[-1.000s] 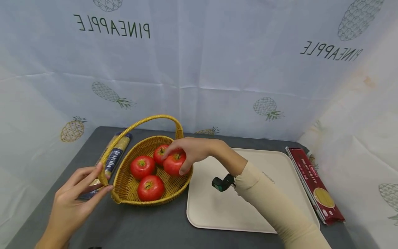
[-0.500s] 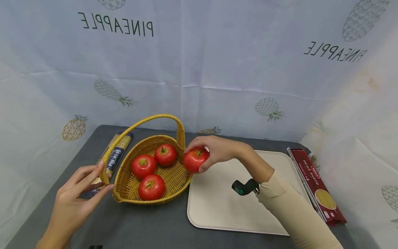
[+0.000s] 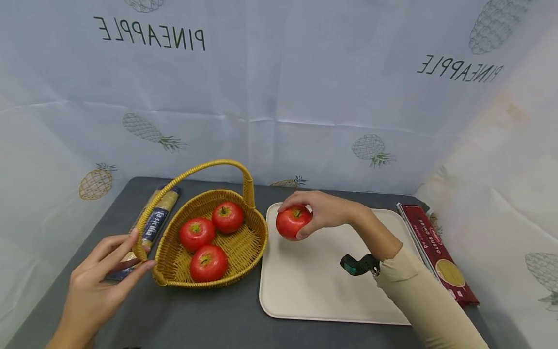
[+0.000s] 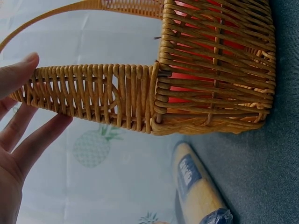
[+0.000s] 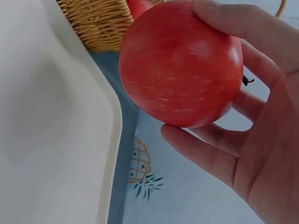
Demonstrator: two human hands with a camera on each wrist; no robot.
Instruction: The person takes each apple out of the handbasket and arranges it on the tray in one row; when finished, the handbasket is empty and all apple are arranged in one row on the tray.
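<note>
My right hand (image 3: 320, 211) grips a red apple (image 3: 291, 224) over the back left part of a cream tray (image 3: 314, 291). The right wrist view shows thumb and fingers round that apple (image 5: 182, 65), with the tray's rim (image 5: 114, 116) beside it. Three more red apples lie in a yellow wicker basket (image 3: 241, 247) left of the tray. My left hand (image 3: 98, 281) pinches the base of the basket's arched handle (image 3: 144, 220) on its left side. In the left wrist view, the thumb and fingertips lie on either face of the woven handle (image 4: 88, 95).
A blue-labelled pasta pack (image 3: 154, 223) lies behind the left hand, left of the basket. Along the tray's right side lies a dark red spaghetti pack (image 3: 438, 249). A pineapple-print cloth (image 3: 279, 87) hangs close behind the grey table (image 3: 205, 320).
My right hand has lifted one apple out of the basket and carried it right, over the tray. The left hand has stayed on the handle.
</note>
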